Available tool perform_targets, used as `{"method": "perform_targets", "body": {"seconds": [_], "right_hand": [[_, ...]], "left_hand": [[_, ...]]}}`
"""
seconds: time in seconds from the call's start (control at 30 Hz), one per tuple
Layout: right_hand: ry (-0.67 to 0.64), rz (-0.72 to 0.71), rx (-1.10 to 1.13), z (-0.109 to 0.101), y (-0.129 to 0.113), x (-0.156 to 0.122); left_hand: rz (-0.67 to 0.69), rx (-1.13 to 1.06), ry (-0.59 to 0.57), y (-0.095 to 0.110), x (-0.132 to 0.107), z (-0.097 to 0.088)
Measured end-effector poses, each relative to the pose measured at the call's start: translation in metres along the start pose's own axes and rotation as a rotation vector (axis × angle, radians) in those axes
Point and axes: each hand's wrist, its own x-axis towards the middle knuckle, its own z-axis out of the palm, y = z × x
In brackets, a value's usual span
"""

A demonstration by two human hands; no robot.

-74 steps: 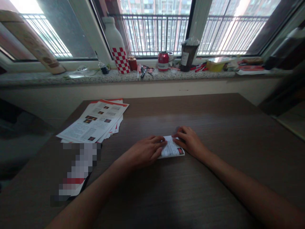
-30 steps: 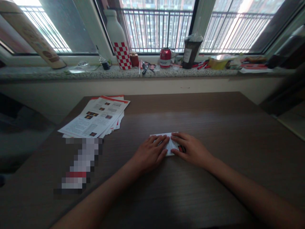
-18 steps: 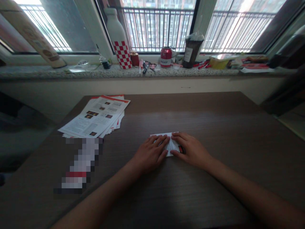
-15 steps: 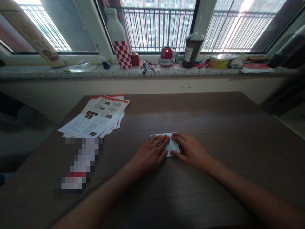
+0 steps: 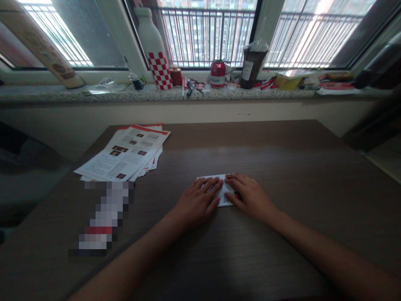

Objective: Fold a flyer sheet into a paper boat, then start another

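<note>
A small piece of printed paper (image 5: 224, 195), apparently folded, lies on the brown table (image 5: 244, 259). My left hand (image 5: 198, 200) rests on its left part, palm down, with the fingers stretched out. Over the right part lies my right hand (image 5: 248, 194), open too, its fingertips and thumb touching the paper. Only the strip between the hands and a bit of the far edge show; the rest is hidden under my fingers. The two hands nearly meet at the fingertips.
To the left lies a stack of printed sheets (image 5: 120, 159); a blurred-out item (image 5: 105, 215) is in front of it. Along the window sill (image 5: 109, 97) stand a checkered bottle (image 5: 160, 69), a red can (image 5: 217, 74), a dark drink cup (image 5: 252, 67) and small clutter.
My right thumb has shifted slightly right and up along the paper, showing more of its near edge. My left hand stays almost still.
</note>
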Motion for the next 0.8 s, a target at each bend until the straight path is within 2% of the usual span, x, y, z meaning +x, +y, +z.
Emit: {"method": "perform_targets", "body": {"seconds": [0.37,0.63,0.8], "right_hand": [[-0.006,-0.007,-0.042,0.001,-0.002,0.001],[-0.019,-0.013,-0.088,-0.001,-0.007,0.000],[-0.030,-0.035,-0.115,0.003,-0.004,-0.001]], "left_hand": [[0.055,-0.081,0.018,-0.002,0.000,-0.009],[0.029,-0.105,0.084,-0.004,0.001,-0.001],[0.020,-0.098,0.072,-0.005,0.000,0.005]]}}
